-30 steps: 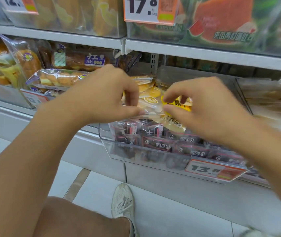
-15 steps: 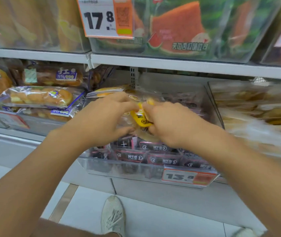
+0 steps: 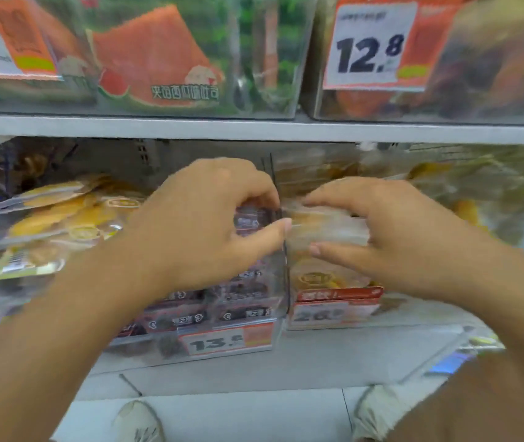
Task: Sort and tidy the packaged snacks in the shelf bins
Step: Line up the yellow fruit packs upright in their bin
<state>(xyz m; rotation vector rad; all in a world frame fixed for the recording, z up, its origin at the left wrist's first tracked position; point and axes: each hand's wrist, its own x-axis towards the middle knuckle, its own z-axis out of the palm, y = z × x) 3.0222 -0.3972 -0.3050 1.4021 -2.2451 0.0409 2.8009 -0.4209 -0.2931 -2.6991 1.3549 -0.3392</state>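
My right hand (image 3: pixel 394 240) grips a blurred clear snack packet (image 3: pixel 327 229) with pale yellowish contents, thumb below and fingers on top. My left hand (image 3: pixel 209 224) pinches the packet's left edge between thumb and fingertips. The packet hovers over the right clear bin (image 3: pixel 334 309), just across the divider from the bin of dark wrapped snacks (image 3: pixel 241 314), which carries a 13.8 price tag (image 3: pixel 222 341). Yellow snack packets (image 3: pixel 63 215) lie piled to the left.
The shelf board (image 3: pixel 254 127) above carries clear bins of watermelon-print packages (image 3: pixel 158 59) and a 12.8 price tag (image 3: pixel 372 49). More blurred clear packets (image 3: pixel 477 183) fill the far right. My shoes (image 3: pixel 139 422) stand on the tiled floor below.
The view and both hands have shifted right, from above the dark-snack bin to the divider and the right bin. The packet came along in both hands.
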